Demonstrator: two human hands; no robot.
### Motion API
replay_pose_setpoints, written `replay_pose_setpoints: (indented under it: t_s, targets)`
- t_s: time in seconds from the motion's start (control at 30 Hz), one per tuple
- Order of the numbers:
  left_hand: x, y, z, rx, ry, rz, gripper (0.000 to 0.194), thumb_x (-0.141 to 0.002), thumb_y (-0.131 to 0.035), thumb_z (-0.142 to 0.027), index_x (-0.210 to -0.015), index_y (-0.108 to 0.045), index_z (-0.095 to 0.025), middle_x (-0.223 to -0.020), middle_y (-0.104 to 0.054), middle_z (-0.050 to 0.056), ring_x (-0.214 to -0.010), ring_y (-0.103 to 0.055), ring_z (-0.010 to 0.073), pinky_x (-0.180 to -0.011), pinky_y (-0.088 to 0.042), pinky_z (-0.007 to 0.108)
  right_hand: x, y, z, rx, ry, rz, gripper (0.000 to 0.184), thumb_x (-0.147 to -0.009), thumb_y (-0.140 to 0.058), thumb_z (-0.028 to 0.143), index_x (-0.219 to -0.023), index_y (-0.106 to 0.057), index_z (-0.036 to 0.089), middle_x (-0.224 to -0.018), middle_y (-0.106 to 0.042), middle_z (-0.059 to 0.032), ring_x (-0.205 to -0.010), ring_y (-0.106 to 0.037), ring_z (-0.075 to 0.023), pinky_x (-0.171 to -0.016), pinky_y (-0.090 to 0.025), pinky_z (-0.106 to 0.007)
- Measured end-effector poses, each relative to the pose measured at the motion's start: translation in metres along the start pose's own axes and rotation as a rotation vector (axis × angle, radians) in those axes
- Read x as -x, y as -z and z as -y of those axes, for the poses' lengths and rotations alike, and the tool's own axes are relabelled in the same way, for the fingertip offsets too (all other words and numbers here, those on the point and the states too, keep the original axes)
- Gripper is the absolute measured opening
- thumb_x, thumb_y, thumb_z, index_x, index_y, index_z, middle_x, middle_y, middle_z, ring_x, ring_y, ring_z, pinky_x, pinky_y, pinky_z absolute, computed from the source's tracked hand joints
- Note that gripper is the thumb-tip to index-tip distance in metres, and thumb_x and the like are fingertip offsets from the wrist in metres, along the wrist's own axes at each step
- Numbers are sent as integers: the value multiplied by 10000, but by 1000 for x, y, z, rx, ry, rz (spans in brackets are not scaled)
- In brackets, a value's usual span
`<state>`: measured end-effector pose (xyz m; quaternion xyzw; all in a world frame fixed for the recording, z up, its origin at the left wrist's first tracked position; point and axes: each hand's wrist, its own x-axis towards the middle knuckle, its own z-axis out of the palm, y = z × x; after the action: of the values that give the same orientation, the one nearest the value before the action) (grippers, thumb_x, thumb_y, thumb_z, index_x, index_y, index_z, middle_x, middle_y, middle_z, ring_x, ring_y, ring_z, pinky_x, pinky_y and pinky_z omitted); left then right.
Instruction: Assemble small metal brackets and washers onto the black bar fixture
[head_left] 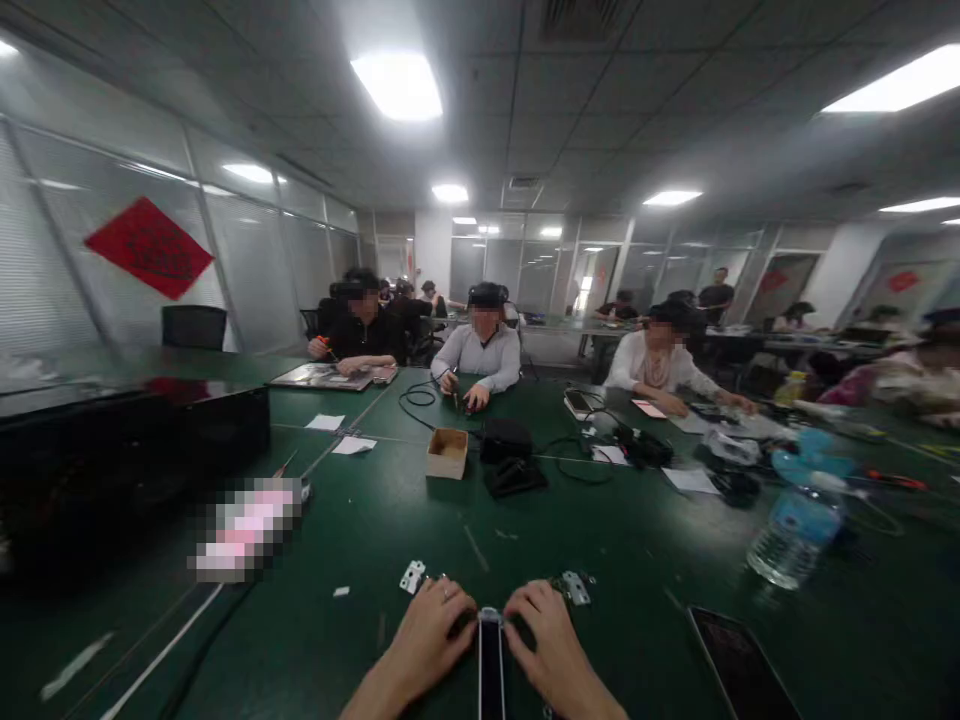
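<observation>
My left hand (431, 635) and my right hand (547, 640) rest on the green table (360, 540) near its front edge, knuckles up and fingers curled down. Between them lies a narrow black bar with a silvery end (491, 650), and both hands press against its far end. What the curled fingers grip beneath them is hidden. A small metal hinge (412, 576) lies just beyond my left hand. A second metal hinge (576, 587) lies just beyond my right hand.
A small cardboard box (447, 453) and black pouches (510, 460) sit mid-table with cables. A water bottle (796, 525) lies at the right and a dark phone (742, 665) at the front right. A large black case (127, 450) stands left. Several people sit working across the table.
</observation>
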<state>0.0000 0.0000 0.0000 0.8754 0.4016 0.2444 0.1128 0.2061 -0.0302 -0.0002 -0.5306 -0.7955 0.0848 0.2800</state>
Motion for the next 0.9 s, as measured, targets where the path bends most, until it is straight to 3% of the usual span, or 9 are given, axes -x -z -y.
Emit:
replay_pose_setpoints:
  t_s: [0.4,0.9]
  targets:
    - [0,-1,-4,-44,5,-32,104,-790,-575,-124,-840,-614,-207,-841,-658,16,-829,-592,195,-823,-414,343,2,11,12,-47,-57,16,112,-850,-509,159,-847,-607,213,-945,-612,-49,-955,-526,-219,-845,-400,-372]
    - [0,0,-2,-27,-8,-21,87,-820,-549,-143,-840,-609,-202,-831,-642,18,-818,-579,187,-803,-414,337,3,5,8,-47,-32,-10,104,-845,-503,160,-834,-593,211,-920,-610,-49,-925,-527,-215,-819,-406,-365]
